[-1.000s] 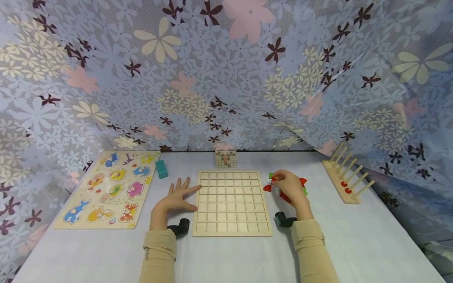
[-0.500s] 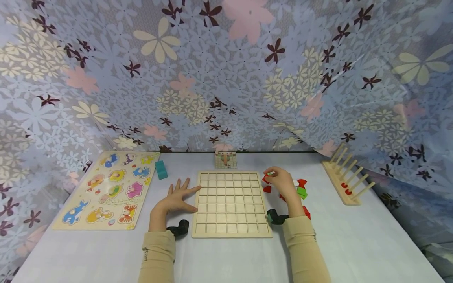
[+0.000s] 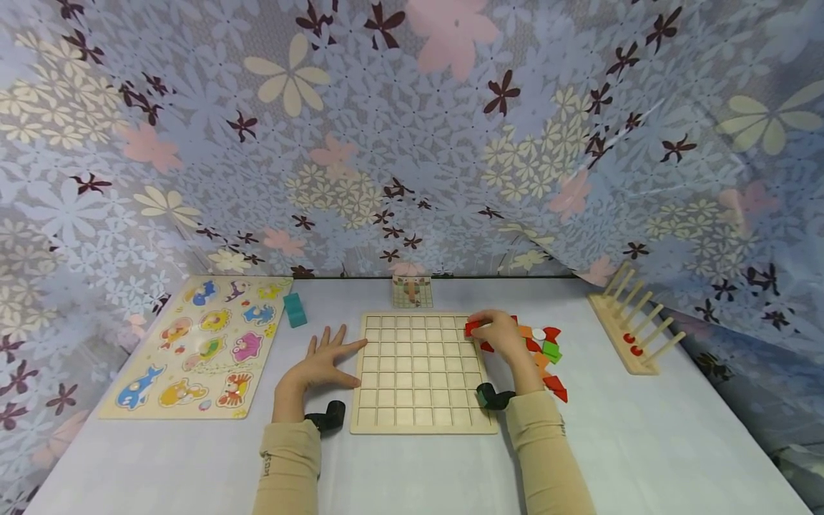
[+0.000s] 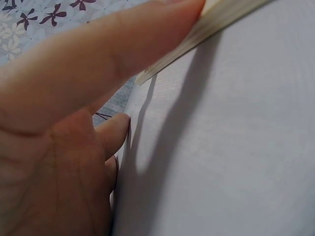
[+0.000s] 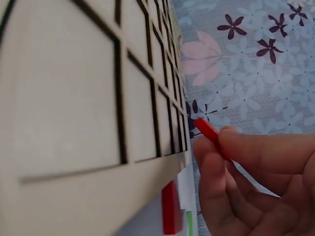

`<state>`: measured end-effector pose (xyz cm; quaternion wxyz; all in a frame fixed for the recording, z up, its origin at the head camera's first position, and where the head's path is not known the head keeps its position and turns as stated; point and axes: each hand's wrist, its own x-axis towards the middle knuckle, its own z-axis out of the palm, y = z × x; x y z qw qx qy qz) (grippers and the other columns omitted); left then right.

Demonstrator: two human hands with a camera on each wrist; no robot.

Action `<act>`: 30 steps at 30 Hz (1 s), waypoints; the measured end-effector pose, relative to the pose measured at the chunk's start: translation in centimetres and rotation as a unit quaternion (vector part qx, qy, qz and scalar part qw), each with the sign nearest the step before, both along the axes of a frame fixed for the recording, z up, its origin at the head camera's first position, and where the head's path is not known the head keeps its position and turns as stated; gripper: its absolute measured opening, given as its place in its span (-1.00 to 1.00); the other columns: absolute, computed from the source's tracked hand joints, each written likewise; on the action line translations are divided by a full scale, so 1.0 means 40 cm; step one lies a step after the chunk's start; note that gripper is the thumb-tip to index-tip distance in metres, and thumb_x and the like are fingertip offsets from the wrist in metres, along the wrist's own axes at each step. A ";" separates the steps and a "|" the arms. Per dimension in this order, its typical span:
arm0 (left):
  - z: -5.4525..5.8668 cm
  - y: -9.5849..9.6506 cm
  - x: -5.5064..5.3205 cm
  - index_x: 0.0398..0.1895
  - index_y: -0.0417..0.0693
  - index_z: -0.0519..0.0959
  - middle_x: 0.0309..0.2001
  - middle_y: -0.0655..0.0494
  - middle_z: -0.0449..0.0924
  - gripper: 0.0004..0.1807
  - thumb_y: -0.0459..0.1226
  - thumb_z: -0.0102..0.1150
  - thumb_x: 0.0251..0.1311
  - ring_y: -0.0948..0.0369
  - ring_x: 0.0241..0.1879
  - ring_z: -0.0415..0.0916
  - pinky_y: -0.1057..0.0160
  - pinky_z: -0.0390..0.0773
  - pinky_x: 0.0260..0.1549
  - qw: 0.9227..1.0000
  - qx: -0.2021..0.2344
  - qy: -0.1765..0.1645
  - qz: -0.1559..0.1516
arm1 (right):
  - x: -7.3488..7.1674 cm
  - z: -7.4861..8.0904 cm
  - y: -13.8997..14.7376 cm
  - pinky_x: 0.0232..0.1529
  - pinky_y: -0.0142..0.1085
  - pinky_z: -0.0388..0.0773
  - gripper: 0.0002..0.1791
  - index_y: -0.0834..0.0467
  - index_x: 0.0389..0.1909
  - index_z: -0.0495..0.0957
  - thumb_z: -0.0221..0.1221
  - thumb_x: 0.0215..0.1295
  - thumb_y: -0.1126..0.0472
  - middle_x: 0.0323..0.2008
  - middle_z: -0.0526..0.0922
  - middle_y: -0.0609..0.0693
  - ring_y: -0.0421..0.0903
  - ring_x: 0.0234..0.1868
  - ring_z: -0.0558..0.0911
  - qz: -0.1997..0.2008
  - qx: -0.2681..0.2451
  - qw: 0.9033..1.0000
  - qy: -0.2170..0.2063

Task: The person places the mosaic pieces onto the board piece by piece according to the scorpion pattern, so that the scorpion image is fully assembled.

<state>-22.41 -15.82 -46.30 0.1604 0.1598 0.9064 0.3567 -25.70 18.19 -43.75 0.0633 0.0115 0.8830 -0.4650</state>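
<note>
A square wooden grid board (image 3: 421, 372) lies in the middle of the table. My right hand (image 3: 502, 335) pinches a small flat red block (image 3: 472, 328) between thumb and fingers, over the board's far right corner. The right wrist view shows that red block (image 5: 209, 132) edge-on, tilted beside the grid. My left hand (image 3: 324, 363) is spread flat at the board's left side, with thumb and index fingertips at its edge. In the left wrist view the thumb (image 4: 123, 44) touches the board's side (image 4: 206, 34).
Loose red, orange, green and white pieces (image 3: 550, 350) lie right of the board, partly behind my right hand. A pegged wooden rack (image 3: 621, 336) stands farther right. An animal puzzle board (image 3: 199, 350), a teal block (image 3: 295, 310) and a small picture card (image 3: 412, 292) lie left and behind.
My right hand has moved left from the loose pieces to the board's far right corner, carrying the red block. More loose pieces show now. My left hand has stayed still.
</note>
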 end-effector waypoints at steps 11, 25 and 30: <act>0.001 -0.001 0.001 0.35 0.00 0.24 0.43 -0.28 -0.34 -0.08 -0.11 0.43 -0.18 -0.22 0.37 -0.60 -0.18 -0.60 0.26 1.000 -0.006 0.002 0.001 | -0.004 -0.021 -0.008 -0.43 -0.35 0.48 -0.73 0.30 -0.07 0.58 0.10 0.22 0.39 -0.06 0.55 0.26 -0.04 -0.34 0.55 0.005 0.016 1.000 -0.006; -0.001 -0.001 0.001 0.35 0.00 0.25 0.43 -0.27 -0.33 -0.07 -0.11 0.43 -0.19 -0.22 0.37 -0.60 -0.18 -0.60 0.26 1.000 -0.008 0.001 0.003 | 0.002 -0.010 -0.011 -0.29 -0.25 0.56 -0.70 0.35 -0.01 0.52 0.05 0.26 0.40 -0.09 0.59 0.28 0.07 -0.20 0.60 0.005 0.011 1.000 0.009; -0.003 0.000 -0.002 0.35 0.01 0.25 0.43 -0.26 -0.33 -0.07 -0.11 0.43 -0.20 -0.21 0.38 -0.60 -0.17 -0.60 0.26 1.000 -0.006 0.001 0.005 | 0.007 -0.003 -0.013 -0.25 -0.22 0.58 -0.67 0.34 0.04 0.50 0.04 0.26 0.39 -0.02 0.57 0.28 0.08 -0.15 0.60 0.012 0.027 1.000 0.000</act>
